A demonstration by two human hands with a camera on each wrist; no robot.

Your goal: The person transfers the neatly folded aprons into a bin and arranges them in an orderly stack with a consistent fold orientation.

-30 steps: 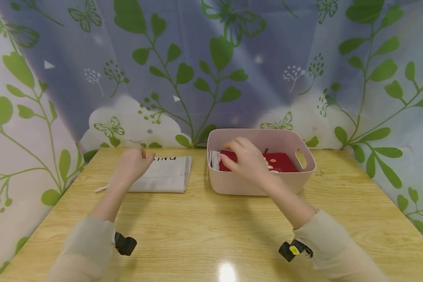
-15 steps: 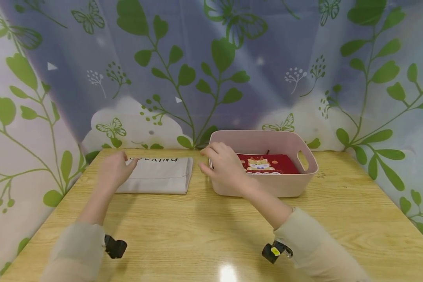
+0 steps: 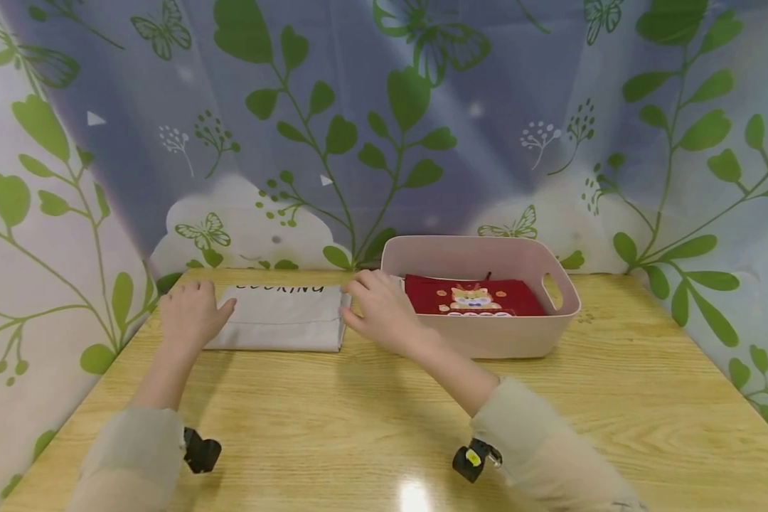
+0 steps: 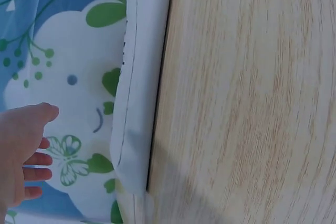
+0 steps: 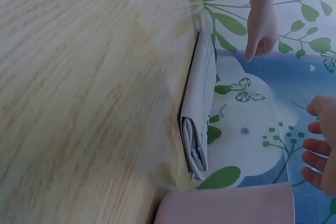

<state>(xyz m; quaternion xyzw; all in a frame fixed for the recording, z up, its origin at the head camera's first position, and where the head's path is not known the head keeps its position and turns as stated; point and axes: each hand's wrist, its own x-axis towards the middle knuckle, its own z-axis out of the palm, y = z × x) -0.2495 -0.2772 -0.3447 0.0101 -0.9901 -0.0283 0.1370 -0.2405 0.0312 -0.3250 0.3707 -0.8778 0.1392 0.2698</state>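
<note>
A folded pale grey cloth (image 3: 281, 327) lies at the back left of the table, with black "COOKING" lettering along its far part. My left hand (image 3: 192, 313) is over its left end, fingers loosely bent and thumb out to the right. At its right end my right hand (image 3: 384, 313) hovers, thumb and fingers spread, beside the pink basket. Both hands hold nothing. In the left wrist view the hand (image 4: 21, 156) shows apart from the cloth (image 4: 139, 103). The right wrist view has the right hand (image 5: 321, 156) above the layered end of the cloth (image 5: 194, 145).
The pink basket (image 3: 486, 338) stands at the back, right of the cloth. In it lies red fabric (image 3: 518, 299) with a cartoon animal print. A patterned curtain (image 3: 333, 142) hangs behind the wooden table (image 3: 333, 427).
My right hand has moved left, out from over the basket to the cloth's right end. My left hand has shifted left, uncovering more of the cloth and its lettering.
</note>
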